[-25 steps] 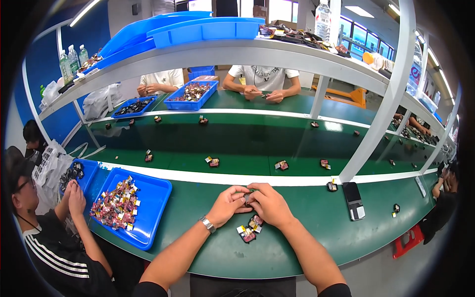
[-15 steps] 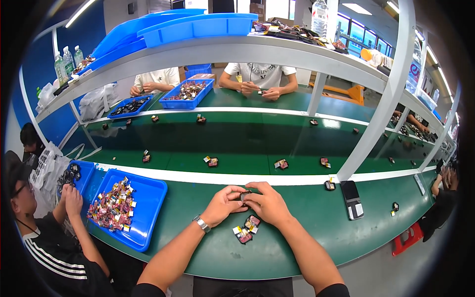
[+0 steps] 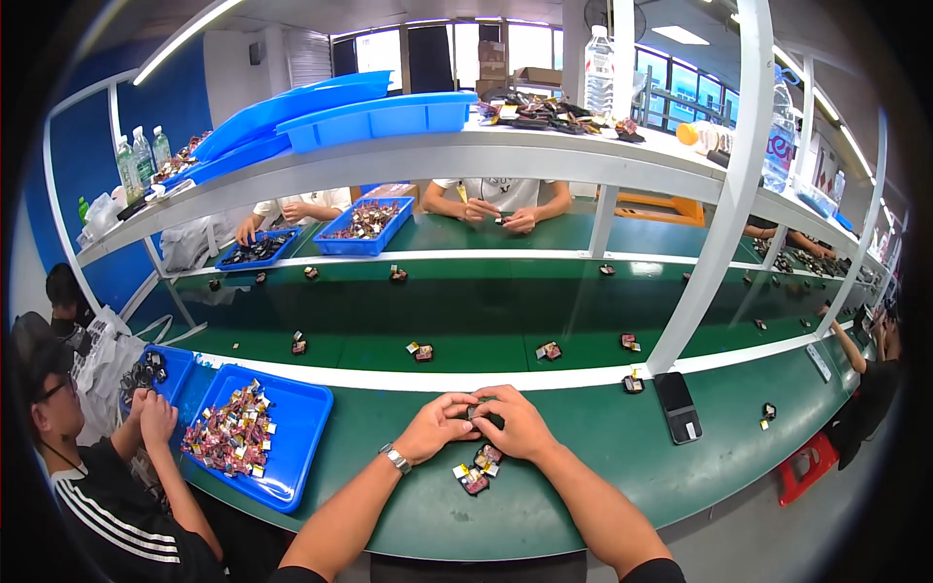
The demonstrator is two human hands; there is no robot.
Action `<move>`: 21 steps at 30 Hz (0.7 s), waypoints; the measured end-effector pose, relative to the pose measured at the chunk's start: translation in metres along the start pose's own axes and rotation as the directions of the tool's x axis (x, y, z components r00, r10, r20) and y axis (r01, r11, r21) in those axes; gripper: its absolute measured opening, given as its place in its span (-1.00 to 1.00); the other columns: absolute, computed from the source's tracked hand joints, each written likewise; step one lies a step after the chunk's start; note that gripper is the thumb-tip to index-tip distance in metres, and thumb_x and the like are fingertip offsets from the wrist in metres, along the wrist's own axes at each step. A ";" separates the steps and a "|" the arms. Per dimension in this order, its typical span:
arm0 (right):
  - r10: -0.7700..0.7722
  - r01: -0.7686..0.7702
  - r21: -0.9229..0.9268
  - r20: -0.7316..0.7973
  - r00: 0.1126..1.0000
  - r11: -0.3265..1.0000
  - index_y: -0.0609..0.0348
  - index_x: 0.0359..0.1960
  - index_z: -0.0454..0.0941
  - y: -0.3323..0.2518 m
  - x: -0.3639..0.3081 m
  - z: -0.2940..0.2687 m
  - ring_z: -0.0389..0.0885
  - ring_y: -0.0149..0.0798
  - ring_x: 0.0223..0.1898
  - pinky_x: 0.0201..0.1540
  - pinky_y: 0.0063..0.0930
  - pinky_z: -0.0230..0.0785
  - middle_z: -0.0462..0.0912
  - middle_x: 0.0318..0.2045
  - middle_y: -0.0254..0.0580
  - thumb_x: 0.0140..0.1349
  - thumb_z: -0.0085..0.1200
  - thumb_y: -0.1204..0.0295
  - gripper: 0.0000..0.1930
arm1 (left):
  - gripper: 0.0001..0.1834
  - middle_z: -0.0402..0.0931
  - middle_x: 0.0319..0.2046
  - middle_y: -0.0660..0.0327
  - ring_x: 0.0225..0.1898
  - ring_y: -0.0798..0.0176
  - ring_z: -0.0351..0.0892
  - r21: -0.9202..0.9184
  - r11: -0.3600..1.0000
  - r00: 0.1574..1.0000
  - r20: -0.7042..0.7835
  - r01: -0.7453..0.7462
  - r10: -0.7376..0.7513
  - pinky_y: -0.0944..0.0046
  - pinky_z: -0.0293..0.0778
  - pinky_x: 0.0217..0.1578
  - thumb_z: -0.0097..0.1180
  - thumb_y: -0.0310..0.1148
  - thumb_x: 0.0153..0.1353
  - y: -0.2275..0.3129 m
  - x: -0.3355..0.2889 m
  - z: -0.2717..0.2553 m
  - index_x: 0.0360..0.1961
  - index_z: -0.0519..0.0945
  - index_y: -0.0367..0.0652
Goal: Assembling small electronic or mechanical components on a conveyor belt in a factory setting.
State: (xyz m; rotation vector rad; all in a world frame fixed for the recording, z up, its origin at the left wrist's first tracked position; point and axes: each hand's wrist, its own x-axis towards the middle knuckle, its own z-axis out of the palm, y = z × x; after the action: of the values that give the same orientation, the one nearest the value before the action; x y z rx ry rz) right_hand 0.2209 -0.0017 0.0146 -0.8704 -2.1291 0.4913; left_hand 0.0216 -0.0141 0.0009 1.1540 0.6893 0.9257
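Note:
Over the near green table, my left hand [image 3: 433,428] and my right hand [image 3: 517,424] meet at the fingertips. Both are closed on a small black part [image 3: 473,413], mostly covered by the fingers. Just below them on the table lie two small electronic modules [image 3: 472,478], red and black with white and yellow patches, close against each other. Left of my arms, a blue tray [image 3: 316,428] holds a heap of similar red, white and yellow modules [image 3: 231,434].
A dark phone [image 3: 677,406] lies right of my hands, near a metal post [image 3: 714,214]. Beyond a white ledge, a green conveyor belt [image 3: 486,316] carries scattered modules. A raised shelf [image 3: 418,160] holds blue bins. At left sits a co-worker [image 3: 107,486]; others work across the belt.
The view has tilted upward, so the table sits lower in the picture. My hands stay together on the black part. Across the belt, a co-worker's hand has reached into the tray of black parts.

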 end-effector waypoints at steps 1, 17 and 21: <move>0.026 -0.025 0.023 -0.006 1.000 0.999 0.12 -0.37 0.63 0.000 0.000 0.001 0.48 -0.16 0.08 0.10 -0.30 0.39 0.56 0.00 -0.27 0.11 0.17 0.43 -0.92 | -0.62 0.43 0.07 0.07 0.09 0.24 0.49 0.031 0.999 1.000 0.006 -0.022 0.022 0.19 0.54 0.12 -0.09 -0.63 0.32 0.000 0.000 0.000 0.15 0.31 -0.28; 0.004 -0.004 0.070 -0.002 1.000 0.998 0.13 -0.32 0.65 -0.002 -0.007 0.000 0.43 -0.14 0.13 0.16 -0.30 0.34 0.55 0.02 -0.22 0.11 0.21 0.43 -0.88 | -0.71 0.49 -0.06 0.17 0.02 0.28 0.55 -0.101 0.994 0.998 -0.050 -0.027 0.022 0.15 0.57 0.07 -0.04 -0.57 0.32 -0.009 0.000 -0.004 0.06 0.36 -0.20; -0.008 0.010 0.015 -0.088 0.996 1.000 0.12 -0.31 0.67 -0.008 -0.008 0.008 0.48 -0.18 0.07 0.09 -0.34 0.40 0.57 -0.02 -0.26 0.11 0.21 0.44 -0.88 | -0.70 0.46 0.04 0.13 0.06 0.23 0.53 -0.088 0.996 0.998 -0.058 -0.029 0.024 0.18 0.54 0.11 -0.15 -0.59 0.37 -0.009 0.000 -0.004 0.10 0.35 -0.22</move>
State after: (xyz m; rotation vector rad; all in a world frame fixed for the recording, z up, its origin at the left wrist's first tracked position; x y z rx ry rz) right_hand 0.2155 -0.0136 0.0104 -0.8578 -2.0461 0.4563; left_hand 0.0204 -0.0134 -0.0090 1.0639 0.6738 1.0053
